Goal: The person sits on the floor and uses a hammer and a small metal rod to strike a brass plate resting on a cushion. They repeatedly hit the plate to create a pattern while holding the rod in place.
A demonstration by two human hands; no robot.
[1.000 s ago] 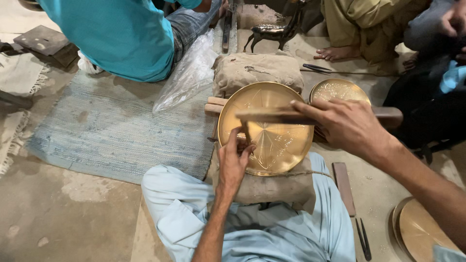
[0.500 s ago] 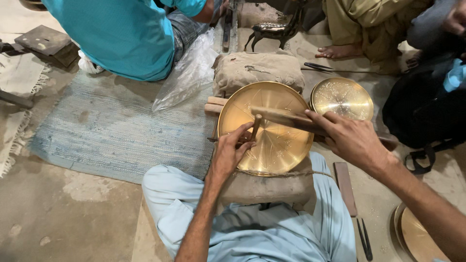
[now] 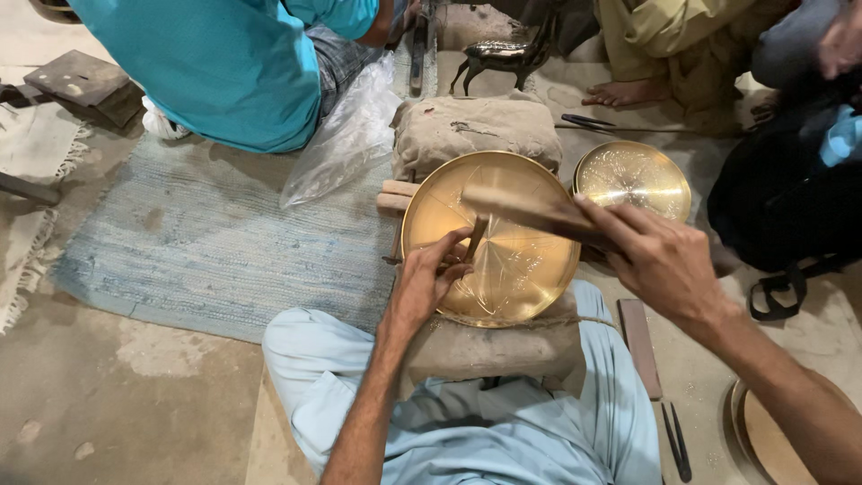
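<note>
Obstacles, centre of frame: I count the large brass plate (image 3: pixel 512 260) on its burlap cushion (image 3: pixel 480 346), with my left hand (image 3: pixel 429 278) on its lower left rim and my right hand (image 3: pixel 660 260) over its right edge, gripping a wooden mallet (image 3: pixel 530 208). Upper right: second brass dish (image 3: pixel 632 178), black bag (image 3: pixel 781 207). Upper left: person in teal (image 3: pixel 224 72), plastic bag (image 3: pixel 346 144). Free room: blue rug (image 3: pixel 197 242), left; bare floor (image 3: pixel 117 395), lower left.
</note>
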